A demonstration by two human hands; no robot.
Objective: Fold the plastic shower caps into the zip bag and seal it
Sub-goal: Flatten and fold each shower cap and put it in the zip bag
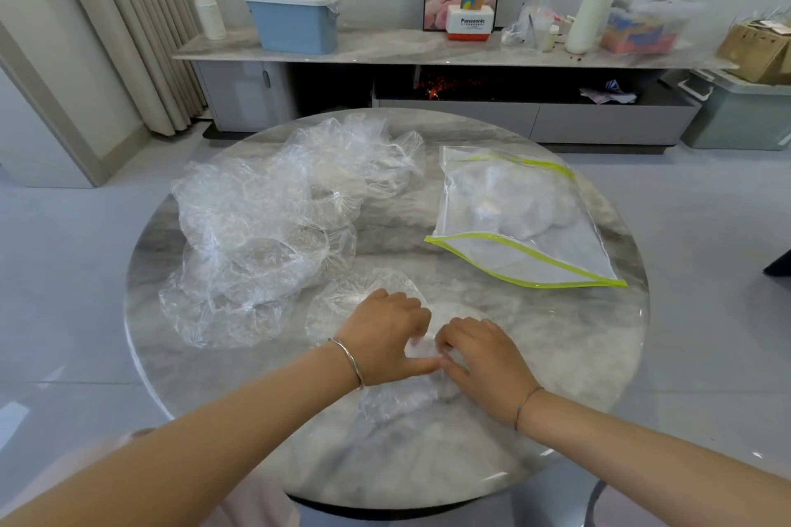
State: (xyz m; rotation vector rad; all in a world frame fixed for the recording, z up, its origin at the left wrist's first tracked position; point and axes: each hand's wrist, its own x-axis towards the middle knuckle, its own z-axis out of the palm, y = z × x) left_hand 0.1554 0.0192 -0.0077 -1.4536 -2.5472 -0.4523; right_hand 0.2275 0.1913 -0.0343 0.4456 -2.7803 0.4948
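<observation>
So left hand (385, 334) and right hand (486, 355) pinch one shower cap (351, 304) at the surface's (556, 355) near edge; zip bag (513, 218) (unsealed, partly filled), pile (257, 227) left to fold

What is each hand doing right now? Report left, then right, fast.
Left hand: closed, fingers curled onto the flattened shower cap.
Right hand: closed, pinching the same cap next to the left thumb.

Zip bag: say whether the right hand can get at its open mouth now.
Probably yes: only bare table lies between the right hand and the zip bag, though that hand pinches a shower cap.
</observation>
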